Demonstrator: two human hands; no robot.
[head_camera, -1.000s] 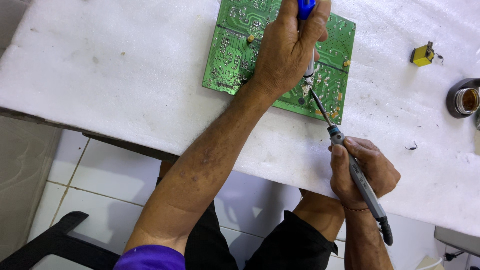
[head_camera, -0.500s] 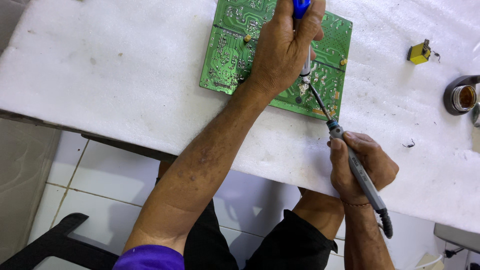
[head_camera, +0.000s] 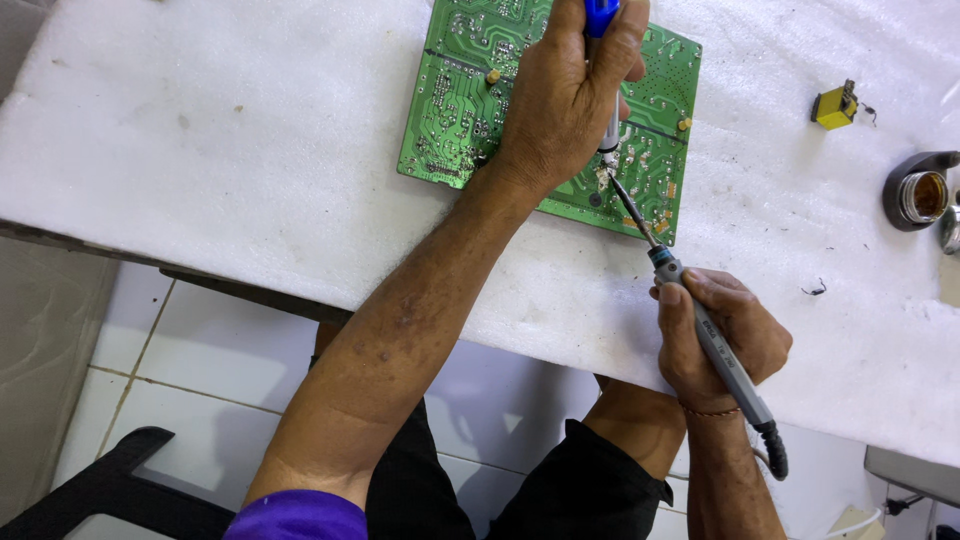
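On the worktop: one flat green circuit board (head_camera: 470, 110), solder side up, lies on the white foam-covered worktop (head_camera: 200, 130).
Left hand (head_camera: 570, 100): fingers closed around a blue-handled tool (head_camera: 601, 15), resting over the board.
Right hand (head_camera: 720, 335): wrapped around one slim grey soldering iron (head_camera: 715, 340); its tip touches the board's near edge area.
Nearby: one small yellow component (head_camera: 832, 106), well apart.

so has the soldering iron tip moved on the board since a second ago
No. The soldering iron tip stays at the same joint on the green circuit board, beside the left hand.
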